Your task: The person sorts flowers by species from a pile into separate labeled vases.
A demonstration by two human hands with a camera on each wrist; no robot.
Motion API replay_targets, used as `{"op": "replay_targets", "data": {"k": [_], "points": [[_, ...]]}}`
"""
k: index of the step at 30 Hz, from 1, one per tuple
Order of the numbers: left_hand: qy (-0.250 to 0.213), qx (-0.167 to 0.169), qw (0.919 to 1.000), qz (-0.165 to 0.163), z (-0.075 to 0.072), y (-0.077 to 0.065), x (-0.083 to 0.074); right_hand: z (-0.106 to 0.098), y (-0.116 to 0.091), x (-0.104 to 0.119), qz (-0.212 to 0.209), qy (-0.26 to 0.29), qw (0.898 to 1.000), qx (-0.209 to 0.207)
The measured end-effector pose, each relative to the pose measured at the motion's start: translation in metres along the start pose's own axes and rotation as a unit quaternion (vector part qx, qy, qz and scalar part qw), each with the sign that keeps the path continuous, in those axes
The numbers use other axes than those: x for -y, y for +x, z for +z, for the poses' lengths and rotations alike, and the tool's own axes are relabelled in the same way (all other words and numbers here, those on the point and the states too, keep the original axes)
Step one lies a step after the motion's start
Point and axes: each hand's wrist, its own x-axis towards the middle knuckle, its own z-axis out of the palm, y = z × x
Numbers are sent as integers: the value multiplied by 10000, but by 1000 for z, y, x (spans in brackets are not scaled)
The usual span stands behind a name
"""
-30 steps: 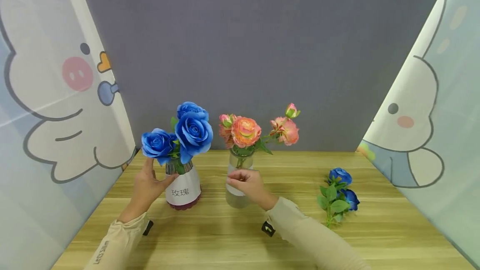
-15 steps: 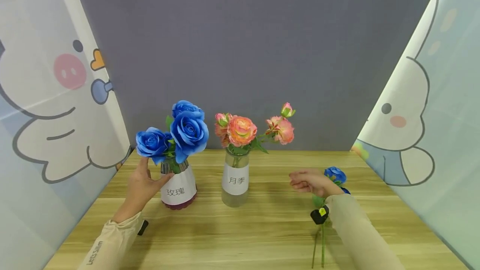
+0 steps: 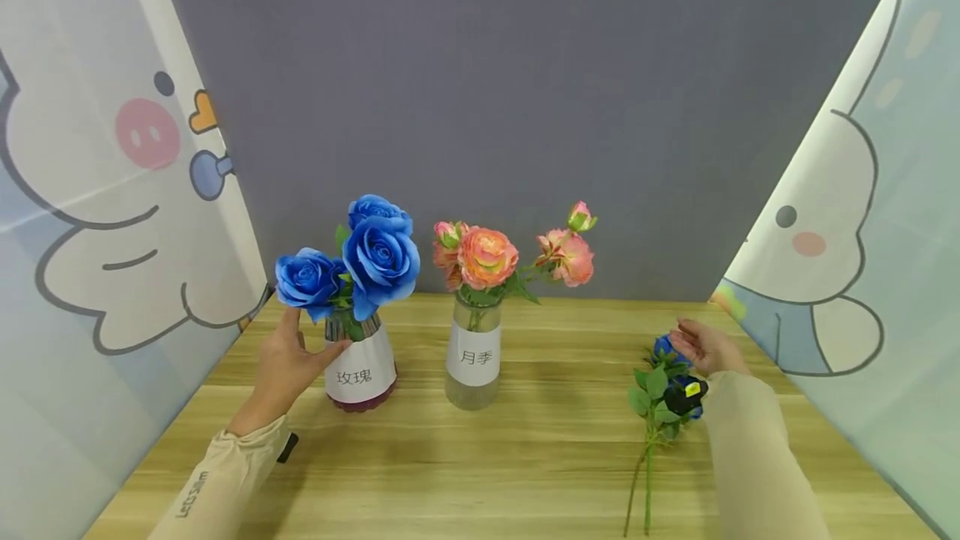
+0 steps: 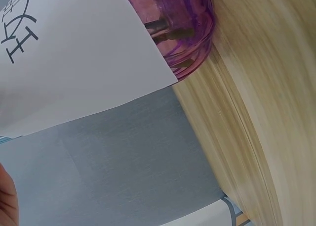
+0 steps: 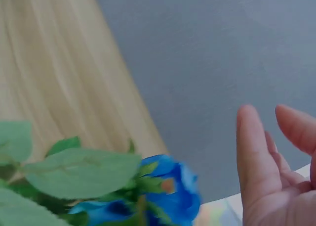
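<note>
In the head view, my left hand [image 3: 281,369] is at the left side of a glass vase [image 3: 365,398] with a purple-red base and a white paper label. Its thumb lies across the vase's front; the other fingers reach up and behind, partly hidden under the blue roses [image 3: 381,252]. The left wrist view shows the label [image 4: 84,58] and the purple glass up close. My right hand [image 3: 708,347] hovers beside loose blue roses [image 3: 663,346] lying on the table, holding nothing. In the right wrist view, its fingers [image 5: 256,157] are spread, apart from the blue bloom [image 5: 180,191].
A clear vase [image 3: 472,394] with a white label stands at mid-table, holding pink-orange flowers [image 3: 487,258]. The wooden table [image 3: 465,473] ends at a grey backdrop [image 3: 517,107]. Cartoon-printed panels [image 3: 817,273] flank both sides. Long green stems [image 3: 648,473] point towards the front edge.
My right hand has moved from in front of the clear vase rightwards to the loose blue roses. The left hand has stayed at its vase. The view has shifted slightly.
</note>
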Motion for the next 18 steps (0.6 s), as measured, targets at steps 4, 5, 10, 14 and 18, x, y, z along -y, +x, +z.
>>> {"op": "replay_targets", "data": {"k": [4,5,10,14,18], "points": [[-92,-19,9999,82,1,-1,2,-4,4,-9,-57,-645,9968,-467],[-90,-16,9999,98,1,-1,2,-5,5,-12,-133,-814,9947,-621],[-25,-10,10000,36,2,1,-1,-16,10,-30,-866,-1651,9705,-1531],[-7,-2,10000,-23,2,1,-4,-27,16,-39,-1109,-2179,9474,-2065],[-23,20,10000,-31,1,1,-5,-34,21,-45,-1138,-2955,9229,-2191]]}}
